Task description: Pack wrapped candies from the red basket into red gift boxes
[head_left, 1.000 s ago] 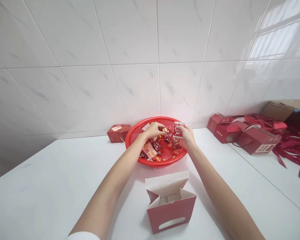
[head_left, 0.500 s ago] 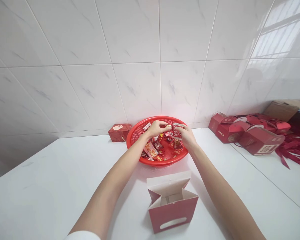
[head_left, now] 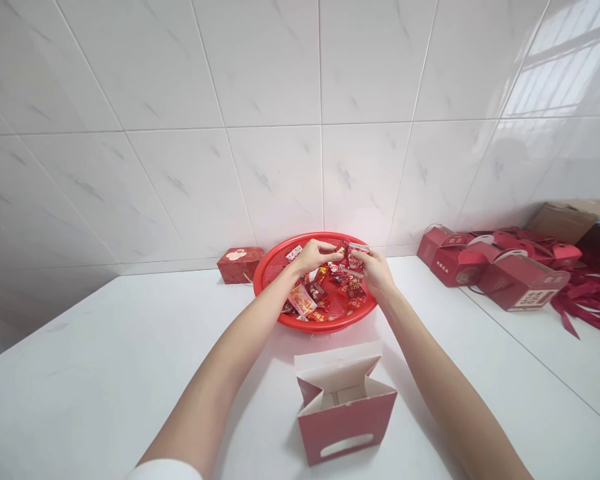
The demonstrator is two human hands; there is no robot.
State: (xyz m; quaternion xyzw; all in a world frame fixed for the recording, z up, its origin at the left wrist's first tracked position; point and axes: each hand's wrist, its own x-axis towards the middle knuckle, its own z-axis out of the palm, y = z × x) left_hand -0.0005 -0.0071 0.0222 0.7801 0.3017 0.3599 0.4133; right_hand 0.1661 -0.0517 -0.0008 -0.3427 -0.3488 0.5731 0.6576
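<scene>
Both hands are over a red plastic basket [head_left: 325, 328] holding several small wrapped sweets. My left hand [head_left: 314, 257] pinches a small red-wrapped candy [head_left: 341, 247] between thumb and fingertips. Close beside it, my right hand [head_left: 377, 272] grips red-and-white packets [head_left: 355, 261] at the basket's right side; how many cannot be made out. Within the basket lies an orange-and-pink packet [head_left: 303, 300]. Nearer to me, between my forearms, a red gift box [head_left: 347, 427] stands with its top unfolded, its white inside and a cut-out slot in the front showing.
A small closed red box [head_left: 239, 265] sits left of the basket by the tiled wall [head_left: 270, 180]. On the right are several red handled gift boxes [head_left: 520, 280], dark red ribbons [head_left: 587, 297] and a cardboard box [head_left: 565, 220], all on the white table [head_left: 130, 373].
At the fingertips of my left hand, a red-wrapped candy now shows more clearly, raised slightly. My right hand's packets have shifted a little. The gift box and basket stay put.
</scene>
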